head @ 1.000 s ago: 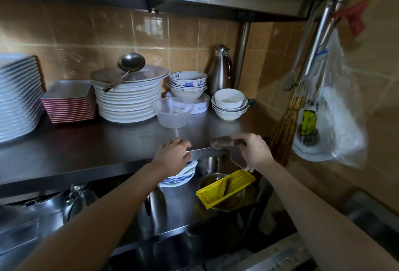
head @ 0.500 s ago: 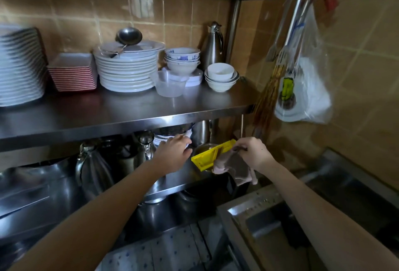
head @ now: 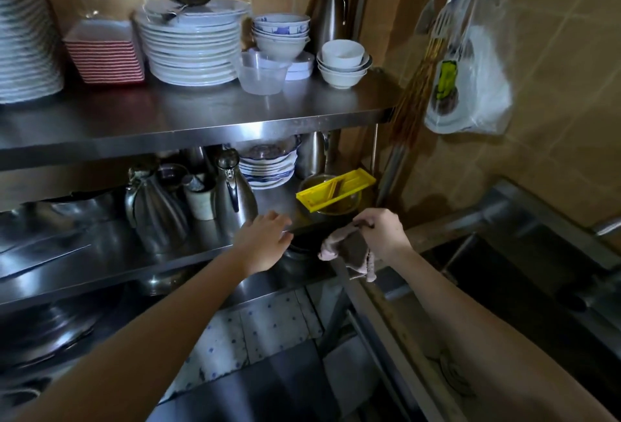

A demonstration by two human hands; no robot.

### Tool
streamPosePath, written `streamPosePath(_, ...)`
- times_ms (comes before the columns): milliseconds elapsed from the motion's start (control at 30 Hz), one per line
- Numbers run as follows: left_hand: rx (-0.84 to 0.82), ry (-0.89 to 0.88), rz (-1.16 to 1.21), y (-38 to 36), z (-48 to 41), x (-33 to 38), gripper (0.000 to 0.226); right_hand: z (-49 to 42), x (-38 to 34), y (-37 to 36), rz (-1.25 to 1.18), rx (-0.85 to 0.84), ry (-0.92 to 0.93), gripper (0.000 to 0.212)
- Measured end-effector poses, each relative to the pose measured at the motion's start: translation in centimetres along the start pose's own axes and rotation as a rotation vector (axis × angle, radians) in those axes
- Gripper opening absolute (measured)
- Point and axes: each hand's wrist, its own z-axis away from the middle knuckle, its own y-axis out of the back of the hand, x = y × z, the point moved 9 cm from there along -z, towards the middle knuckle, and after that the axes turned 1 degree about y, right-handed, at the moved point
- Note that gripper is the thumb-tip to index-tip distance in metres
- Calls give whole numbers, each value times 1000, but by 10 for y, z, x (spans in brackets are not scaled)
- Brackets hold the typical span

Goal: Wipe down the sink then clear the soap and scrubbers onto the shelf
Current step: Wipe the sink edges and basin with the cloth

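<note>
My right hand (head: pixel 381 232) pinches a grey-pink wiping cloth (head: pixel 349 252) that hangs over the front edge of the lower steel shelf (head: pixel 100 263). My left hand (head: pixel 267 240) rests flat on that same edge just to the left, fingers spread, holding nothing. The dark steel sink (head: pixel 524 273) lies at the lower right, its rim (head: pixel 396 324) running under my right forearm. A yellow plastic tray (head: pixel 336 189) sits tilted across a metal bowl on the lower shelf, right behind my hands. No soap or scrubbers show clearly.
The upper shelf (head: pixel 208 119) carries stacked white plates (head: pixel 191 52), red-edged square dishes (head: pixel 106 52), bowls (head: pixel 342 63) and a clear tub (head: pixel 263 77). Steel jugs (head: pixel 235 200) and blue-white plates (head: pixel 268 166) crowd the lower shelf. A plastic bag (head: pixel 470 75) and utensils hang on the right wall.
The view has tilted down from the upper shelf to the lower one. Both hands dropped from the upper shelf's edge to the lower shelf's edge, the cloth still in my right hand.
</note>
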Motion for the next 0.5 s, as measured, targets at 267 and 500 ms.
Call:
streamPosePath(267, -18, 33, 34, -25, -7, 7, 32, 2, 66, -21, -178, 118, -181, 25)
streamPosePath(500, -87, 74, 63, -74, -12, 12, 27, 29, 150, -64, -118, -50, -325, 34)
